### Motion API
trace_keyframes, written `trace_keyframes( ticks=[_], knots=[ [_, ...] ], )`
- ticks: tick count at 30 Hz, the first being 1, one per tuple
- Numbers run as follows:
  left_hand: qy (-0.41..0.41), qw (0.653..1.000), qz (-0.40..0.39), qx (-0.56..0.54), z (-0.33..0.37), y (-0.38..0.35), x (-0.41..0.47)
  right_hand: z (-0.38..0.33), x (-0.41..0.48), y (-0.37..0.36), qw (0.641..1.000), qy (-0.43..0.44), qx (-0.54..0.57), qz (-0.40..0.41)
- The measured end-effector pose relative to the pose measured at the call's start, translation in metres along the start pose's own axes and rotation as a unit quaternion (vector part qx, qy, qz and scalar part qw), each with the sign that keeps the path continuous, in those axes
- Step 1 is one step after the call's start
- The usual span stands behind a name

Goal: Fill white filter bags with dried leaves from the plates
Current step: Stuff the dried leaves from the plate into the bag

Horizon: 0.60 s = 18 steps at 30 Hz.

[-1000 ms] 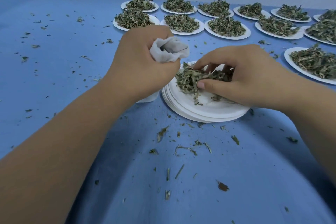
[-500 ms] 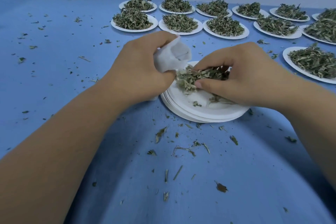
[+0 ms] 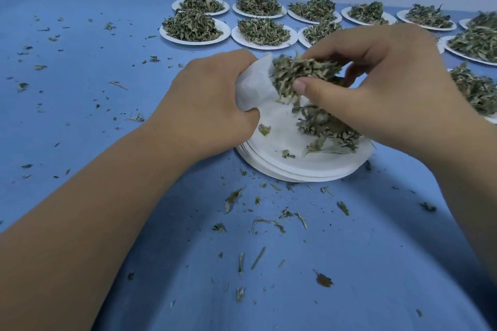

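My left hand point(image 3: 207, 105) grips a white filter bag point(image 3: 254, 87) with its mouth turned to the right, just above the left side of a stack of white plates point(image 3: 285, 166). My right hand point(image 3: 387, 88) pinches a clump of dried leaves point(image 3: 301, 75) between thumb and fingers, lifted off the plate and held right at the bag's mouth. A smaller heap of leaves point(image 3: 328, 126) lies on the top plate under my right hand. The bag's lower part is hidden by my left hand.
Several white plates heaped with dried leaves stand in rows at the back point(image 3: 195, 27) and along the right edge point(image 3: 476, 40). Leaf crumbs point(image 3: 266, 223) are scattered over the blue tablecloth point(image 3: 80, 115), mostly in front of the plate stack.
My right hand has lifted a clump of leaves off the plate and brought it up and left to the bag's mouth. My left hand has tipped the bag's opening towards it.
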<state>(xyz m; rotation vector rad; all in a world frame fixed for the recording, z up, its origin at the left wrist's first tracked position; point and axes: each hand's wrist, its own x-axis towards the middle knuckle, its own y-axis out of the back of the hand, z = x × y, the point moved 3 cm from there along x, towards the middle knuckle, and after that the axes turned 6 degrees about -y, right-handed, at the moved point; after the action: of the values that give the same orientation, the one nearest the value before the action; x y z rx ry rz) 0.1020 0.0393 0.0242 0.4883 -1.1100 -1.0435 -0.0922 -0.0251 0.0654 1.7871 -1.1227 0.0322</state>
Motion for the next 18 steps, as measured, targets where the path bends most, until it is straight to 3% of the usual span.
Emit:
trace_keyframes(
  ticks=[8,18],
  knots=[
    [-0.041,0.999,-0.013,0.025,0.003,-0.004,0.001,-0.007,-0.002,-0.015,0.998,0.010,0.007,-0.059],
    [-0.058,0.998,-0.019,0.018,0.009,-0.008,-0.002,0.001,0.001,-0.020,0.995,-0.036,0.080,-0.054]
  ],
)
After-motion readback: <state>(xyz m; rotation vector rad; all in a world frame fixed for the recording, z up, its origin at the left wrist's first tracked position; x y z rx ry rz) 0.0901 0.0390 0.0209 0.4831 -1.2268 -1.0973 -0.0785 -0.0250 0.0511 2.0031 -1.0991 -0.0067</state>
